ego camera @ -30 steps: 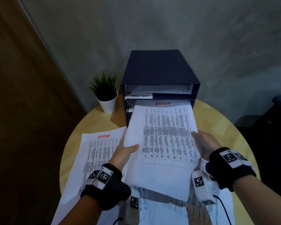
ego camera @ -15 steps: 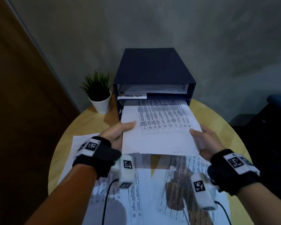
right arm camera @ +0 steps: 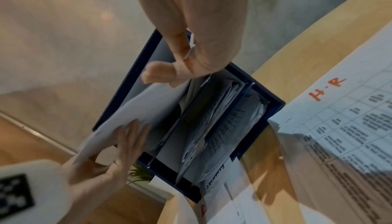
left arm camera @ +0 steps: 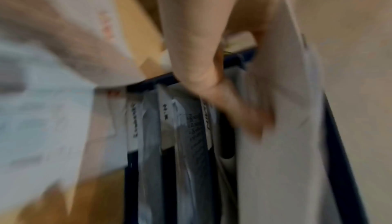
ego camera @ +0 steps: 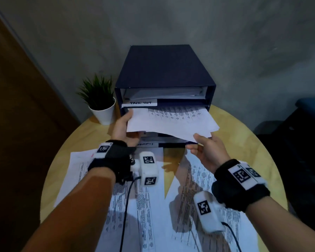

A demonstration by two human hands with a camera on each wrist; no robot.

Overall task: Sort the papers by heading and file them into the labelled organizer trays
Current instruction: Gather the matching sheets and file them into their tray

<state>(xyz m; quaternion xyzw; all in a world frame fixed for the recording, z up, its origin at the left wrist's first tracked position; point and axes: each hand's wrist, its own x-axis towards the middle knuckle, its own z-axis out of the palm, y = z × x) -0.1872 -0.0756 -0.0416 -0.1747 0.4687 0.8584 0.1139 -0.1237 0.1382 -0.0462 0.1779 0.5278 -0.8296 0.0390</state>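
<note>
A dark blue organizer (ego camera: pixel 164 73) with stacked trays stands at the back of the round wooden table (ego camera: pixel 235 139). A sheaf of printed papers (ego camera: pixel 171 122) is partly inside the second tray, under a white label (ego camera: pixel 143 102) whose writing I cannot read. My left hand (ego camera: pixel 122 126) grips the sheaf's left edge, thumb on top and fingers underneath. My right hand (ego camera: pixel 204 150) is at the near right corner, with its thumb against the paper's edge and fingers loosely curled. The left wrist view is blurred and shows my left hand (left arm camera: pixel 201 69) beside the tray fronts (left arm camera: pixel 148 127).
Several printed sheets (ego camera: pixel 149 206) cover the near table under my forearms. One at the right is headed "H-R" (right arm camera: pixel 326 91) in red. A small potted plant (ego camera: pixel 103 113) stands left of the organizer. A grey wall is behind and a wooden door at the left.
The sheaf has slid deeper into the second tray and both hands have moved forward with it. My right hand has shifted from the right edge to the near corner.
</note>
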